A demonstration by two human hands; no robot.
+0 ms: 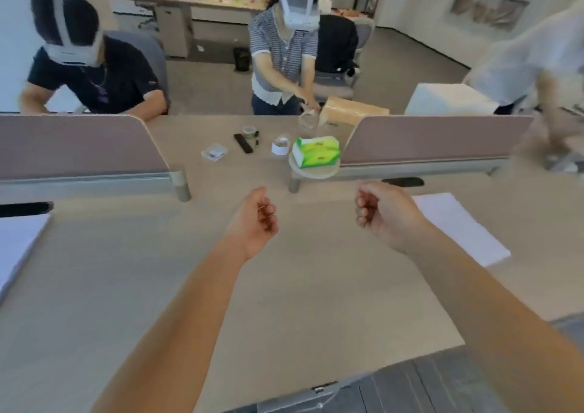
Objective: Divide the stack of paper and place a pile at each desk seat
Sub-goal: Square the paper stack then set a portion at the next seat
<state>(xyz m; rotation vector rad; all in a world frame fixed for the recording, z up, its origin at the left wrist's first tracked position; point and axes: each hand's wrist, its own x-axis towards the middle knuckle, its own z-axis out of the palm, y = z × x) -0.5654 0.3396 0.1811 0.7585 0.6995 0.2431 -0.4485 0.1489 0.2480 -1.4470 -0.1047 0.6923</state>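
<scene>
**A:** 2 piles show. The left pile of paper (15, 245) lies flat at the far left edge of the desk (300, 286), partly cut off by the frame.

**B:** How would it handle?

**A:** Light but floppy, I'd judge, with sheets apt to slide and fan. Better taken by a long edge, thumb on top and fingers under, or squared with 2 hands.

**B:** And the left hand (257, 219)?

**A:** Over the middle of the desk, fingers loosely curled, holding nothing.

**B:** Any containers beyond it?

**A:** Several, in the gap between the 2 dividers. A small clear box (214, 152) has something pale inside, too blurred to name. A little lidded jar (249, 131) has unclear contents, and a white tub (280, 146) holds small bits I cannot make out. There is a green tissue box (316, 152) and, behind it, a cardboard box (344, 118) whose top looks closed.

**B:** The right hand (382, 213)?

**A:** Fingers curled in toward the palm, near a fist, and empty.

**B:** Then?

**A:** The right pile of paper (458, 226), flat on the desk just beside that wrist. Both seats on this side look served.
</scene>
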